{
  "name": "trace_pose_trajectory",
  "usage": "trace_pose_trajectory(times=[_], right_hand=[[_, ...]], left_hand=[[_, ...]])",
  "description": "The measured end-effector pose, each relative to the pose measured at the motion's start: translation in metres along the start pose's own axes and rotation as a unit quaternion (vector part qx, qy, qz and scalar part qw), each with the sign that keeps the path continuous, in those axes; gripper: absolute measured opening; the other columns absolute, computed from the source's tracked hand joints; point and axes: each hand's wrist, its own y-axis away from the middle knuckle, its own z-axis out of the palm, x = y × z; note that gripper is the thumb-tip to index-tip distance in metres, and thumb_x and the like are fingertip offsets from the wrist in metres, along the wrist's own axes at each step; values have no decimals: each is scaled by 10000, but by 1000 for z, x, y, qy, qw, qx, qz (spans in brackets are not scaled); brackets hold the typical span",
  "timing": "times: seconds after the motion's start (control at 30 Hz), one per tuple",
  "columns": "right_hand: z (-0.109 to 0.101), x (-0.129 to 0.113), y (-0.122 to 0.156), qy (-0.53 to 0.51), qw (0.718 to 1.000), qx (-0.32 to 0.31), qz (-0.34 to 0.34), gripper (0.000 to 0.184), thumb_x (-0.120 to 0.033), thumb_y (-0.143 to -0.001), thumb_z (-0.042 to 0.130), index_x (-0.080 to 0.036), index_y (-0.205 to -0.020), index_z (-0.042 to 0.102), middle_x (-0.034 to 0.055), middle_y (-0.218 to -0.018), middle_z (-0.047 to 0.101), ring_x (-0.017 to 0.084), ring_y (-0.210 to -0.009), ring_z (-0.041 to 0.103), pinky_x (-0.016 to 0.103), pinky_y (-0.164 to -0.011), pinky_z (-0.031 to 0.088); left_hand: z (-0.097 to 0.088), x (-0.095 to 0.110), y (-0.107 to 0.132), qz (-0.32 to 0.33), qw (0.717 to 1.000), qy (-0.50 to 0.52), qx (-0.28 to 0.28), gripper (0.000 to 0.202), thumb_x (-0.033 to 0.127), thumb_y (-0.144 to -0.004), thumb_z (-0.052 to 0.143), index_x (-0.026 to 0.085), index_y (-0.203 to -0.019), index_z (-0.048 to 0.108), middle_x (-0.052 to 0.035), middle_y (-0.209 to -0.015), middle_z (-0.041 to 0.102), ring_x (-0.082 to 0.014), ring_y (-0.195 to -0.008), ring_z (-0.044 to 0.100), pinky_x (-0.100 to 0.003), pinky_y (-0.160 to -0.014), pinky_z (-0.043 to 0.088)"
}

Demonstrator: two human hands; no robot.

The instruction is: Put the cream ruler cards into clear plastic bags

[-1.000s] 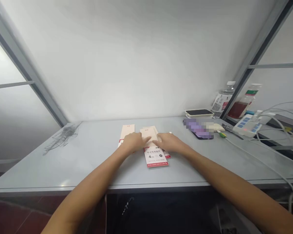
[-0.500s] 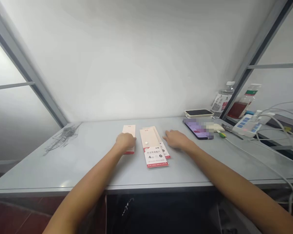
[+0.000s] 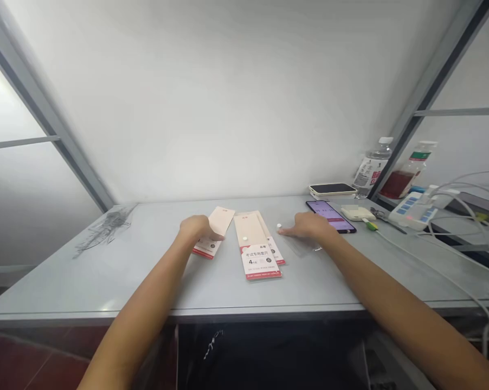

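My left hand [image 3: 195, 227] grips the left pink-and-red card packet [image 3: 217, 230], which now lies tilted on the grey table [image 3: 147, 271]. Two more card packets [image 3: 256, 244] lie overlapped in the middle, the top one with red and white print. My right hand [image 3: 309, 225] rests on the table to their right, fingers pointing left toward a small white piece [image 3: 279, 226]. Under that wrist lies a clear plastic sleeve [image 3: 303, 248].
A phone with a lit screen [image 3: 329, 215] lies just behind my right hand. Further right are a white box [image 3: 357, 212], another phone [image 3: 333, 188], two bottles [image 3: 370, 168], a power strip [image 3: 413, 208] and white cables [image 3: 451, 260]. Crumpled clear plastic [image 3: 104, 227] sits far left.
Both hands left the middle packets and spread apart. My left hand took the left packet and turned it askew; my right hand moved right toward the phone.
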Motion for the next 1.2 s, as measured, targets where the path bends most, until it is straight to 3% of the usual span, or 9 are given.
trace_pose_trajectory(times=[0.17,0.37,0.5,0.57,0.67,0.73,0.8,0.97,1.2], right_hand=[[-2,2,-2,-74,997,-4,-10,496,-602,-483,706,-151,-639,569,155,-733,618,334,-759,600,378,-589,410],[-1,4,-10,-129,989,-32,-61,327,-464,-591,695,-174,-590,545,56,-521,581,224,-553,582,304,-501,391],[-6,2,-5,-215,971,-10,-108,224,-387,-717,609,-166,-708,571,26,-503,592,166,-473,562,272,-484,407],[-9,-2,2,-255,959,12,-124,238,-396,-770,548,-162,-806,579,40,-616,639,139,-481,571,250,-487,428],[-10,-15,13,-337,927,70,-147,264,-393,-819,472,-166,-902,578,41,-711,661,101,-432,541,238,-480,435],[-6,-27,20,-395,894,103,-185,260,-368,-826,461,-168,-939,583,32,-725,661,89,-415,533,240,-500,446],[-1,-37,26,-430,868,102,-227,241,-346,-831,444,-174,-900,598,29,-737,660,94,-436,545,240,-502,454],[7,-49,32,-502,812,70,-289,139,-224,-744,521,-171,-812,629,17,-663,649,147,-549,589,239,-495,468],[1,-46,31,-516,801,97,-287,202,-289,-803,479,-186,-837,649,20,-687,665,125,-517,588,205,-419,413]], left_hand=[[-4,9,9,1,999,-13,45,673,404,-489,738,175,-1050,444,-135,-889,645,-304,-790,621,-338,-633,435],[-3,5,2,51,995,74,50,508,365,-541,709,211,-966,477,-101,-896,654,-288,-837,621,-311,-612,437],[-5,8,4,86,978,172,80,487,419,-591,682,219,-978,464,-80,-907,658,-252,-776,638,-292,-567,444],[-7,14,10,126,953,267,65,491,440,-621,665,222,-1005,451,-68,-948,650,-220,-761,643,-275,-565,463],[-7,27,24,227,866,445,-15,505,403,-655,659,216,-1071,443,-61,-979,637,-191,-749,644,-278,-593,496],[-2,37,34,292,816,495,-62,496,383,-680,645,206,-1101,451,-60,-949,638,-176,-721,638,-283,-607,502],[6,46,43,336,790,506,-83,472,387,-697,630,194,-1097,470,-61,-934,637,-168,-723,630,-273,-616,499],[27,57,51,364,799,475,-67,489,411,-748,585,183,-1149,423,-65,-971,612,-166,-791,615,-268,-664,492],[27,50,42,378,838,391,39,374,429,-803,506,200,-1089,426,-38,-909,611,-161,-771,599,-275,-641,477]])
